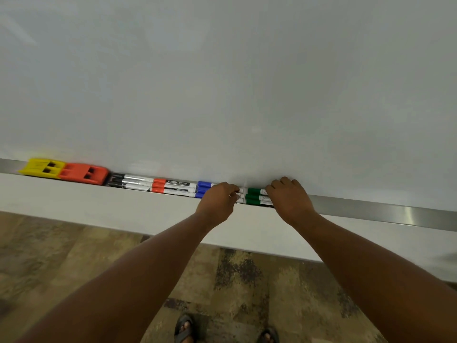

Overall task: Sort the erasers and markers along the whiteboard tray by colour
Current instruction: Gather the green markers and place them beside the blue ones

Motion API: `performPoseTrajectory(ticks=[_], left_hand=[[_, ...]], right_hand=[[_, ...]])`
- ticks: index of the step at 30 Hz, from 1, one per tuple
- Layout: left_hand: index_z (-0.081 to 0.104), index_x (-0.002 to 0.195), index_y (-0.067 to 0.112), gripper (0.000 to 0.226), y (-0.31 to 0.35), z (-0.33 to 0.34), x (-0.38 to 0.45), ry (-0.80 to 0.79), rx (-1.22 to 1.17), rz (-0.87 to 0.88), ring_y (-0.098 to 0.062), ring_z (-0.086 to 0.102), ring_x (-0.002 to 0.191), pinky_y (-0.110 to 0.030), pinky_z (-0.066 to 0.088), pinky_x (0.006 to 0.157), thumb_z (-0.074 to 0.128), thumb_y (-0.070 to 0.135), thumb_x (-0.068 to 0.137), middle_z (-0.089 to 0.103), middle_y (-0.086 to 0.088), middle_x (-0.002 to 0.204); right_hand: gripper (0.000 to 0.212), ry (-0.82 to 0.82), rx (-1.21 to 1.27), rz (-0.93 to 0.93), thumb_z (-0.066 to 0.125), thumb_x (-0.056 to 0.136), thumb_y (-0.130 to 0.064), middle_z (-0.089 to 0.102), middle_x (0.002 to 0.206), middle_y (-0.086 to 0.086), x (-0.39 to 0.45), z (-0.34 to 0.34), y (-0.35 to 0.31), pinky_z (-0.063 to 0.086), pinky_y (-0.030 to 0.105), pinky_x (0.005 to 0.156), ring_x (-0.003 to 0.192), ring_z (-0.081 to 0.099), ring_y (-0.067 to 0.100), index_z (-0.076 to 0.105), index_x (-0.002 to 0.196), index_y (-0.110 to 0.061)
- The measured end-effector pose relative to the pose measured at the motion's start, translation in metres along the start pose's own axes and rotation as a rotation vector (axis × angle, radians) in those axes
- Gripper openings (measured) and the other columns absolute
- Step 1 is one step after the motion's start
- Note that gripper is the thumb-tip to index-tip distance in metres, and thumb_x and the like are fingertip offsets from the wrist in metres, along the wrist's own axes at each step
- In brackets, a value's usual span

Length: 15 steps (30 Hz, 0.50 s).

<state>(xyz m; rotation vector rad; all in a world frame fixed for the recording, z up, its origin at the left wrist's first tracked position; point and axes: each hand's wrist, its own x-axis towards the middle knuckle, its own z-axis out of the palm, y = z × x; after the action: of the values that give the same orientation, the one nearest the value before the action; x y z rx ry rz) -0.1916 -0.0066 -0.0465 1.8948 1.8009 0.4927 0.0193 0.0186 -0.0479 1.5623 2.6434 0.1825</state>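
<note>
Head view: green markers (256, 197) lie between left hand (217, 203) and right hand (289, 199), both curled on them; blue markers (203, 189) left of the left hand, on steel whiteboard tray (371, 210); mottled floor (74, 256) below.

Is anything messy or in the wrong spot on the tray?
Nothing stands out. Along the tray sit the yellow eraser, the orange eraser, then black markers, red markers, blue markers and green markers, each colour together. The left hand and right hand rest on the markers.
</note>
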Motion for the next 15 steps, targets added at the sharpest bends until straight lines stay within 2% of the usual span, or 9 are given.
performPoseTrajectory(ticks=[9,15], left_hand=[[0.062,0.123,0.017,0.029,-0.001,-0.001,0.005,-0.010,0.058,0.041,-0.022,0.062,0.097,-0.031,0.052,0.082,0.049,0.024,0.098,0.066,-0.005,0.113],[0.061,0.119,0.016,0.027,0.015,0.003,0.015,-0.066,0.227,0.243,-0.023,0.057,0.101,-0.034,0.050,0.087,0.051,0.014,0.094,0.062,-0.007,0.115]], right_hand=[[0.029,0.011,0.061,0.054,0.056,0.091,-0.014,0.057,0.112,0.008,-0.002,0.006,-0.006,0.044,0.038,0.087,0.103,0.051,0.027,0.059,0.120,-0.016],[0.038,0.066,0.291,0.298,0.054,0.085,-0.002,0.060,0.113,0.010,-0.031,0.008,0.018,0.050,0.037,0.079,0.098,0.057,0.029,0.060,0.121,-0.011]])
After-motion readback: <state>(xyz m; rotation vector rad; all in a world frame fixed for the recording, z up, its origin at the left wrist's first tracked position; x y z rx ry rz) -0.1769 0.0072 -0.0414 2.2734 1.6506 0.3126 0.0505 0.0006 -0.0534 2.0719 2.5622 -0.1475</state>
